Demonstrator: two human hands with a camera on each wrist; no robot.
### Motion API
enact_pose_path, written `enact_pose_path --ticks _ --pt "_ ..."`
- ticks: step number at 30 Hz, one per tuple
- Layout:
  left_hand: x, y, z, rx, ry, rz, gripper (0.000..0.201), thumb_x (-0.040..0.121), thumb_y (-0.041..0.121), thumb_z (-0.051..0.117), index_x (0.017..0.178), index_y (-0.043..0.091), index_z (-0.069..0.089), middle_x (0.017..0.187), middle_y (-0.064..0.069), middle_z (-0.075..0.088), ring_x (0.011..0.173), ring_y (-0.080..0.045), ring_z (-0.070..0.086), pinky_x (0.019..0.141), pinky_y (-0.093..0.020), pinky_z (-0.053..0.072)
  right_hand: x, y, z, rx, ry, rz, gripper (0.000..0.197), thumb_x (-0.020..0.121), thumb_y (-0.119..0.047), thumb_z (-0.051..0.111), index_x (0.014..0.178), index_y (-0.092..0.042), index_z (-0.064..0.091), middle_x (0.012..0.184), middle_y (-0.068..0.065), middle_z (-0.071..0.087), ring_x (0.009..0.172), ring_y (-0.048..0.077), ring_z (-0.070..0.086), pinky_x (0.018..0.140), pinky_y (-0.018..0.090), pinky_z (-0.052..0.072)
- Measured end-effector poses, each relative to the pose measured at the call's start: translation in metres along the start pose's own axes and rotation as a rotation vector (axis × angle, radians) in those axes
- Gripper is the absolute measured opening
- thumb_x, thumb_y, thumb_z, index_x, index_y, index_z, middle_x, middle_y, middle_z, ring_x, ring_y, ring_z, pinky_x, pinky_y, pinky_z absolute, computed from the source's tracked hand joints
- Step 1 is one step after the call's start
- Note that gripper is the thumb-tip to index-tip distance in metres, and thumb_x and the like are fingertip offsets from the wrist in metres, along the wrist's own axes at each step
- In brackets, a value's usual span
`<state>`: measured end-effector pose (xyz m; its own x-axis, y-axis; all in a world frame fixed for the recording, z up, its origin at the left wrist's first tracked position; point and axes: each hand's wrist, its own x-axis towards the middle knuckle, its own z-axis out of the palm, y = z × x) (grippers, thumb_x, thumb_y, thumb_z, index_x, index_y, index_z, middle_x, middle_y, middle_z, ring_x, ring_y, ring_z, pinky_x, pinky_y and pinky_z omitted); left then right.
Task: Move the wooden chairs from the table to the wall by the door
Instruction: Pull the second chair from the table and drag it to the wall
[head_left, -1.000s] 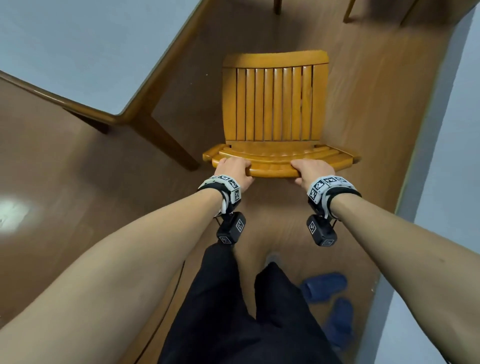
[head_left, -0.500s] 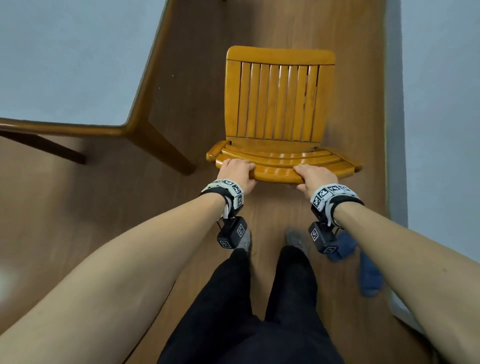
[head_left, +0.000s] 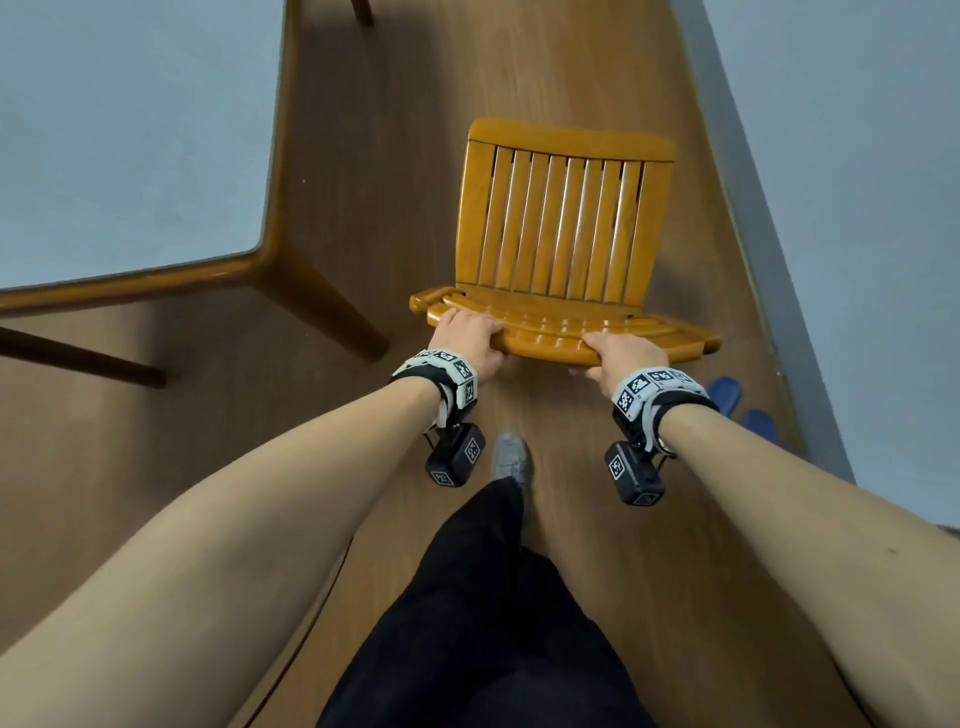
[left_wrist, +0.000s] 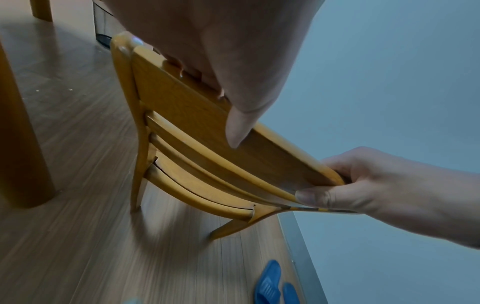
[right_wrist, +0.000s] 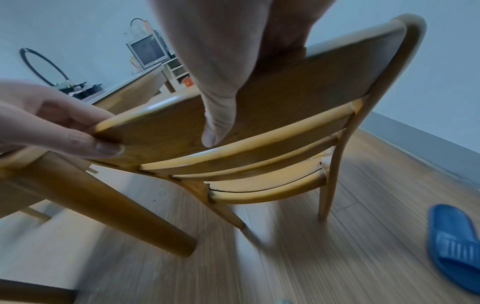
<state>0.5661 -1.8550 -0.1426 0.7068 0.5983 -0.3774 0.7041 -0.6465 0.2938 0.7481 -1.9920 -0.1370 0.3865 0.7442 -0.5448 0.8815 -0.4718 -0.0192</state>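
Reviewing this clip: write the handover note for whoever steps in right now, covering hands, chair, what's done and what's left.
Left hand: grip on the top rail of the orange slatted wooden chair, thumb behind.
Right hand: same rail, further right.
Chair: clear of the wooden table with the grey top, on the wood floor, near the grey wall; blue slippers lie by the baseboard.
Done: chair pulled from the table.
Left: set it against the wall by the door, which is not in view; release; fetch any others.

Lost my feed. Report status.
Both hands, left and right, grip chair backrest. Blue slippers by wall, near path.
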Motion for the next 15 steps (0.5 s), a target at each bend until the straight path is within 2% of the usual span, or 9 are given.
enact_pose_path --ticks 4,8,11,15 --pt "-0.042 0.002 0.011 0.012 -0.068 0.047 0.045 0.086 0.033 0.062 0.129 0.022 0.065 0.135 -0.001 0.064 0.129 -0.027 0.051 0.113 -0.041 0.029 -0.039 -0.013 0.027 0.023 -0.051 0.037 0.034 0.097 -0.04 0.062 0.129 -0.029 0.058 0.116 0.005 0.067 0.107 0.031 0.064 0.078 0.037 0.051" --pt "-0.07 -0.001 0.019 0.027 -0.043 0.1 0.041 0.084 0.033 0.063 0.122 0.022 0.07 0.124 -0.002 0.07 0.12 -0.029 0.058 0.106 -0.04 0.035 -0.07 -0.024 0.046 0.069 -0.024 0.089 0.026 0.096 -0.039 0.063 0.12 -0.028 0.061 0.11 0.004 0.068 0.102 0.03 0.065 0.076 0.036 0.052" --pt "-0.085 -0.002 0.021 0.036 -0.024 0.101 0.037 0.085 0.029 0.062 0.12 0.018 0.071 0.122 -0.003 0.07 0.119 -0.03 0.057 0.109 -0.04 0.033 -0.088 -0.035 0.052 0.097 -0.067 0.094 0.029 0.097 -0.048 0.059 0.12 -0.029 0.06 0.107 0.003 0.067 0.099 0.028 0.064 0.074 0.036 0.052" --pt "-0.095 -0.005 0.021 0.038 -0.016 0.145 0.03 0.088 0.029 0.062 0.113 0.019 0.073 0.116 -0.004 0.071 0.116 -0.03 0.058 0.109 -0.041 0.033 -0.11 -0.048 0.055 0.142 -0.036 0.145 0.028 0.098 -0.047 0.057 0.119 -0.029 0.062 0.104 0.003 0.067 0.095 0.027 0.064 0.071 0.034 0.05"
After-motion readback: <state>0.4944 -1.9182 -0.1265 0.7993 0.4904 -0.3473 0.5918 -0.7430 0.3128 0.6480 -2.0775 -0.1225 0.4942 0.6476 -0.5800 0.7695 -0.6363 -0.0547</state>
